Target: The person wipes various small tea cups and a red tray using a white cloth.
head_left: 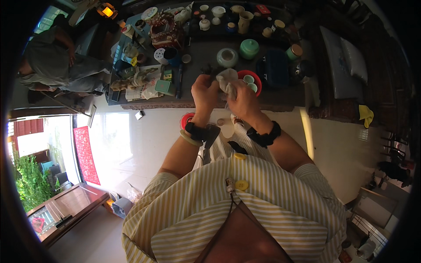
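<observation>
Over the front edge of the dark table, my two hands are raised close together. My right hand is closed on a crumpled whitish cloth, part of which hangs below the fingers. Just left of the cloth, my left hand has its fingers curled in; what they hold, if anything, is hidden. Behind my right hand sits a red basin with pale green cups in it. A pale celadon jar stands beyond the cloth, beside a green lidded jar.
A dark blue case is right of the basin. Left on the table lie a green box, newspaper and a dark blue cup. Several pots and a carved ornament line the back. A person is at the far left.
</observation>
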`<move>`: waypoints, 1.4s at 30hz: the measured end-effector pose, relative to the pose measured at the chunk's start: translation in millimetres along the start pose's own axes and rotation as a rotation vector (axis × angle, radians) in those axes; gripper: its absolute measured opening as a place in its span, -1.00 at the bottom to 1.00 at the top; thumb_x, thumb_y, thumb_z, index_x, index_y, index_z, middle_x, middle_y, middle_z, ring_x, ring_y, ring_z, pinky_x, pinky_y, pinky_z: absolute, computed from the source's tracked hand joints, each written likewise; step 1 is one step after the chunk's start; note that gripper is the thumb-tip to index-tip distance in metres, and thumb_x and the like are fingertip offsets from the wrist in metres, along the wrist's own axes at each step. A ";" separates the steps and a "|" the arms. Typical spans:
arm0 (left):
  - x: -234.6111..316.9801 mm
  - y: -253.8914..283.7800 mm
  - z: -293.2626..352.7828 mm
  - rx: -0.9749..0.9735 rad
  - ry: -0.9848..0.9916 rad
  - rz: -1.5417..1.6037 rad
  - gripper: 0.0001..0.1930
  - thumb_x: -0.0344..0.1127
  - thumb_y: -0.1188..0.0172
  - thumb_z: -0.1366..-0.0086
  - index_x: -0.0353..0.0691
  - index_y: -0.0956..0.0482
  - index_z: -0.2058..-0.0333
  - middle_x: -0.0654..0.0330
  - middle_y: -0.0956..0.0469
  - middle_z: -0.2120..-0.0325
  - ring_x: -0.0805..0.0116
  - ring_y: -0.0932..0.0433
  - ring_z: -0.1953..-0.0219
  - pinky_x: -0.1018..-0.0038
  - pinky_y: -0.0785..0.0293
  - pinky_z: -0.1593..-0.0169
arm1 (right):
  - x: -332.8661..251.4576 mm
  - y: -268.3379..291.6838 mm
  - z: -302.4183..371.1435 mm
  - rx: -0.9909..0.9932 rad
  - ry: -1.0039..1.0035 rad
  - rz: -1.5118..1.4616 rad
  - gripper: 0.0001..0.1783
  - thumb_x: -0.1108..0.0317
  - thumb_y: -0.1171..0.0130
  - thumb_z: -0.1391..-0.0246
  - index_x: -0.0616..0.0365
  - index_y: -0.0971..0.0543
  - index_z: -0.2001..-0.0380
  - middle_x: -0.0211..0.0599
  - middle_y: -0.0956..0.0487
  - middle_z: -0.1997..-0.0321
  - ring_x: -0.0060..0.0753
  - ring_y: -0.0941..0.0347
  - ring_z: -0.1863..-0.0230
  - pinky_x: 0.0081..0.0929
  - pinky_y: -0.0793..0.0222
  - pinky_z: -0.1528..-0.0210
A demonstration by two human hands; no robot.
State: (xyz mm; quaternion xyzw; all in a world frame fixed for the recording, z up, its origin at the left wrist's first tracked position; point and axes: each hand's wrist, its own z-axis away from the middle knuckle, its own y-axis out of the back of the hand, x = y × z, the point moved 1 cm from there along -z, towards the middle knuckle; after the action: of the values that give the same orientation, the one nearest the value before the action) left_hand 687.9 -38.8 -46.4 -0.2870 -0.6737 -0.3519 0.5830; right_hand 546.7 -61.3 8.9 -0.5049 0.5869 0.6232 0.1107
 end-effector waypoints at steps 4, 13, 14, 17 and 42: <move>-4.0 -0.5 -1.9 0.028 0.017 -0.022 -0.88 -0.49 -0.22 -0.12 -0.39 -0.53 0.35 0.28 -0.53 0.54 0.61 -0.44 0.48 0.64 -0.35 0.44 | 8.0 -12.3 12.5 -0.055 -0.009 -0.136 -0.64 0.46 -0.22 0.15 0.23 -0.54 0.18 -0.02 -0.54 0.23 0.05 -0.49 0.17 -0.23 -0.43 0.15; -5.5 3.2 -1.9 -0.128 0.248 0.378 -0.87 -0.45 -0.16 -0.23 -0.34 -0.45 0.27 0.23 -0.55 0.41 0.52 -0.53 0.41 0.61 -0.50 0.39 | 23.5 21.6 -3.9 0.038 0.034 -0.212 -0.63 0.40 -0.12 -0.05 0.20 -0.47 0.03 -0.05 -0.50 0.16 -0.04 -0.48 0.11 -0.27 -0.42 0.11; -4.6 2.5 -1.2 -0.128 0.217 0.361 -0.86 -0.45 -0.16 -0.23 -0.34 -0.44 0.26 0.24 -0.55 0.41 0.53 -0.52 0.41 0.61 -0.49 0.38 | 18.3 18.4 -5.3 -0.007 0.031 -0.112 -0.59 0.43 -0.14 0.01 0.19 -0.47 0.03 -0.08 -0.49 0.18 -0.05 -0.48 0.13 -0.29 -0.43 0.12; -4.0 0.8 1.7 -0.103 0.128 0.331 -0.86 -0.45 -0.15 -0.24 -0.35 -0.42 0.25 0.23 -0.53 0.41 0.53 -0.51 0.40 0.62 -0.47 0.35 | 7.3 15.2 -1.7 -0.118 0.000 0.095 -0.62 0.43 -0.08 -0.01 0.06 -0.50 0.03 -0.02 -0.47 0.10 0.05 -0.45 0.10 -0.16 -0.41 0.11; -182.5 -20.0 26.9 -0.393 0.405 0.092 -0.75 -0.42 -0.21 -0.07 -0.44 -0.57 0.27 0.02 -0.62 0.44 0.31 -0.61 0.40 0.40 -0.53 0.33 | 190.5 61.0 135.8 -0.349 -0.723 0.249 -0.56 0.27 -0.22 0.15 0.29 -0.56 0.17 0.06 -0.60 0.24 -0.01 -0.55 0.18 -0.23 -0.45 0.12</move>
State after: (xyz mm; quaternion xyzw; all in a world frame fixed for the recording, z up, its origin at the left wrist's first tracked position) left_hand 684.6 -24.5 -231.4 -0.3487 -0.4487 -0.4991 0.6542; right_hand 345.6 -51.0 -124.9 -0.1899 0.4525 0.8590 0.1462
